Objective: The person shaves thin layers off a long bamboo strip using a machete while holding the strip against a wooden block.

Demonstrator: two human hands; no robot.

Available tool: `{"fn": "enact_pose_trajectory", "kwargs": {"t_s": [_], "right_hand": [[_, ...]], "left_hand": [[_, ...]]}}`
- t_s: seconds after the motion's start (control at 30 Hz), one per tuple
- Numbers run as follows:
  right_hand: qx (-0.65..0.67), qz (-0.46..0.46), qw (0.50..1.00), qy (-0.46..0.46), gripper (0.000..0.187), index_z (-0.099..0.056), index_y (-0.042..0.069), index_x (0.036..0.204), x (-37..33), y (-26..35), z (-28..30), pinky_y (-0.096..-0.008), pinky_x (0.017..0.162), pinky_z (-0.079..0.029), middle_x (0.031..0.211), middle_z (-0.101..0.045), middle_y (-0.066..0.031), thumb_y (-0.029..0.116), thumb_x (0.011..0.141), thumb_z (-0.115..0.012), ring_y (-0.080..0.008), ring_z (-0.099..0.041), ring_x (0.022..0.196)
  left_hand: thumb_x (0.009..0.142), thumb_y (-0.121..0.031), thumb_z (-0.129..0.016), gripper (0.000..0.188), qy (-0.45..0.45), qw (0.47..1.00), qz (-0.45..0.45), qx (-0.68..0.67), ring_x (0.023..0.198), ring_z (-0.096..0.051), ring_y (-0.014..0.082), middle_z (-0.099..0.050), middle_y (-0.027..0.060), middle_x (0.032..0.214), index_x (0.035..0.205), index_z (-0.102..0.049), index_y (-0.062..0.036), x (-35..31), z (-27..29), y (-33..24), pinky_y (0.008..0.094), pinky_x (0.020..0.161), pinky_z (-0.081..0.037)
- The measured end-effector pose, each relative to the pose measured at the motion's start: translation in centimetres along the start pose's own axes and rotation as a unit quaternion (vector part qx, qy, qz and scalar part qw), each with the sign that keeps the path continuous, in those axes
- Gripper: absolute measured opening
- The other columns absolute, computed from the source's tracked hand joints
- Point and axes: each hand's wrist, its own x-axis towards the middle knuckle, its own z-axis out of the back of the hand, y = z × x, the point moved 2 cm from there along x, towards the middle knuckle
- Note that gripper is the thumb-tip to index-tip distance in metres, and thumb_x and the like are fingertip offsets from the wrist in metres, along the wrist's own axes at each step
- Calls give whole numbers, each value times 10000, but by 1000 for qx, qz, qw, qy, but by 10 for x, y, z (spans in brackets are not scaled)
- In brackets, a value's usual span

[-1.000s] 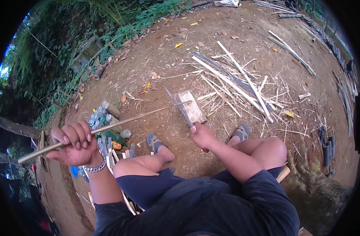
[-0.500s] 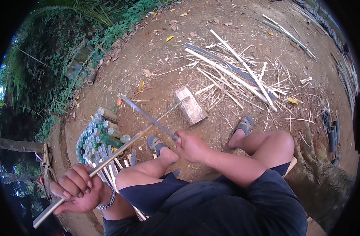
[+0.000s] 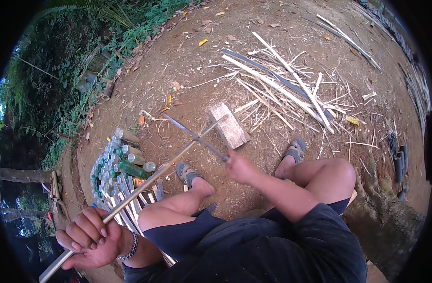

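Left hand (image 3: 101,247): fingers curled firmly round a long pale stick (image 3: 161,169) near its butt end, thumb lying along the underside.
Right hand (image 3: 244,167): fingers closed on the handle of a long thin knife (image 3: 179,125), which points forward and to the left.
Crossing: the blade lies across the outer part of the stick, making a narrow X; whether the edge is biting or just passing over is hard to tell from above.
Stick: it slants from the left hand out past the left sandal (image 3: 185,174), its far tip at the wooden block (image 3: 231,127), seemingly propped there.
Done on the stick: it is already long and slim, and looks narrower towards the tip, so I judge the rough shaping to be well along.
Left on the stick: with the knife laid over it and both hands engaged, the piece looks mid-shaving rather than finished; how much wood remains to come off does not show.
Offcuts: a loose heap of strips and shavings (image 3: 279,87) lies beyond the block to the right, suggesting plenty of cutting has been done here.
Beside the left leg: more pale strips (image 3: 123,205) are bunched next to clustered glass bottles (image 3: 129,167); which of these are finished I cannot say.
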Motion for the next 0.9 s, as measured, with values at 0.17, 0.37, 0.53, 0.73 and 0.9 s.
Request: {"fn": "enact_pose_trajectory", "kwargs": {"t_s": [0.17,0.37,0.53,0.73,0.9], "right_hand": [[0,52,998,40,224,-518,58,1036,-36,55,18,-498,686,-505,803,-631,-207,153,838,-561,-418,-620,778],[-9,33,999,32,174,-518,55,1026,-10,31,16,-499,674,-500,826,-631,-203,151,881,-521,-400,-631,771],[-52,-19,998,23,160,-516,63,1007,4,3,19,-502,673,-495,847,-630,-200,166,886,-525,-369,-641,790],[5,174,982,77,184,-550,67,1007,-31,76,28,-484,701,-499,818,-640,-190,189,869,-553,-387,-637,787],[-116,-59,991,-20,242,-551,41,1056,48,-71,26,-475,758,-504,936,-644,-221,223,898,-536,-384,-631,859]], "left_hand": [[924,-503,-531,428,-21,999,7,27,406,-336,62,-371,-39,512,770,-396,-126,2,6,-5,218,438,-304],[917,-491,-552,424,-17,1000,-2,16,406,-336,70,-386,-34,520,775,-409,-118,2,-5,5,220,438,-307],[914,-479,-564,408,-30,999,-3,30,400,-339,61,-386,-40,517,780,-421,-120,2,-6,3,222,424,-312],[892,-476,-600,410,-35,999,6,25,442,-363,48,-388,-54,527,763,-436,-123,-3,-2,5,197,501,-316],[893,-459,-605,401,36,997,38,-50,428,-357,51,-384,-54,525,757,-438,-120,7,-9,12,209,449,-305]]}}
